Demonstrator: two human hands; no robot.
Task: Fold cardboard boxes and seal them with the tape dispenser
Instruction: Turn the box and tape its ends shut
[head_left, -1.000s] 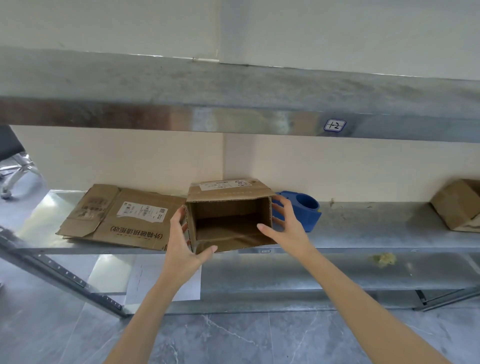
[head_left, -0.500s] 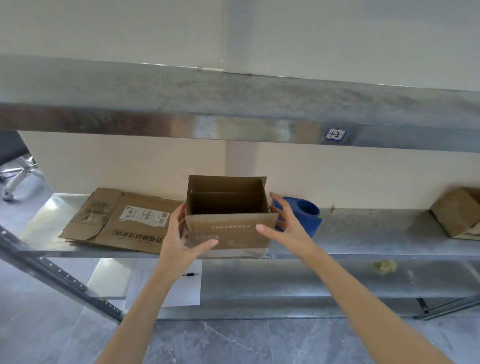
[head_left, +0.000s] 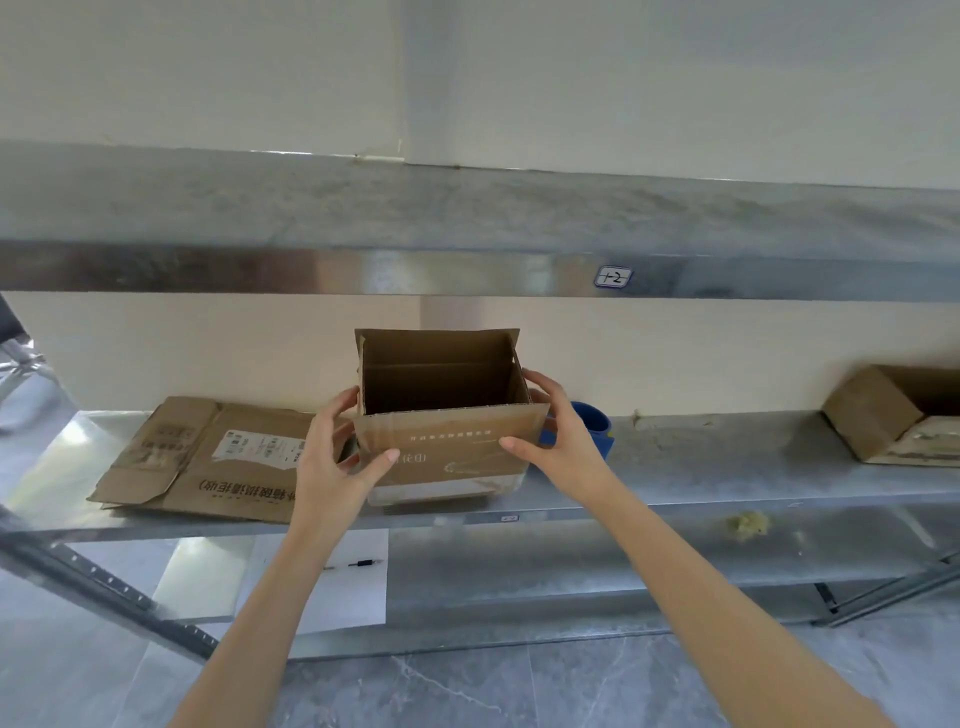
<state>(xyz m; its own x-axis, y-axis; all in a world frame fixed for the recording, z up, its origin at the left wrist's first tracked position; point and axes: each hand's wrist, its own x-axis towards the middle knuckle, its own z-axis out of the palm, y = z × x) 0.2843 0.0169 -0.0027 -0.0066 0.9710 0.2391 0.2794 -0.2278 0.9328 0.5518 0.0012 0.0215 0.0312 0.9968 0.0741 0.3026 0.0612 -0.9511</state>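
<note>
- An open cardboard box (head_left: 457, 441), brown and corrugated, sits upright at the centre of the view with its mouth facing up. Its four top flaps stand up, and the inside is plain and shadowed.
- The left hand (head_left: 332, 462) grips the box's left front corner. The thumb lies across the printed front face and the fingers wrap the left wall.
- The right hand (head_left: 566, 441) grips the right front corner the same way, thumb on the front and fingers curved against the right wall.
- Under the box is a metal shelf (head_left: 701, 467), dull grey and slightly reflective. Whether the box's base rests on it or is just above it is unclear.
- Just left of the box, a flattened cardboard box (head_left: 208, 457) lies flat, creased and worn, with a white shipping label on it.
- Just behind the box's right side is a blue tape dispenser (head_left: 597, 426), smooth rounded plastic (mostly hidden by the right hand).
- Well to the right of the box, a second cardboard box (head_left: 883, 421) lies tilted on the same shelf.
- Above the box runs an upper shelf (head_left: 467, 218) of scuffed metal with a small label (head_left: 613, 276).
- Below the box, a lower shelf level holds a sheet of white paper (head_left: 332, 597) with a pen (head_left: 361, 563) on it.
</note>
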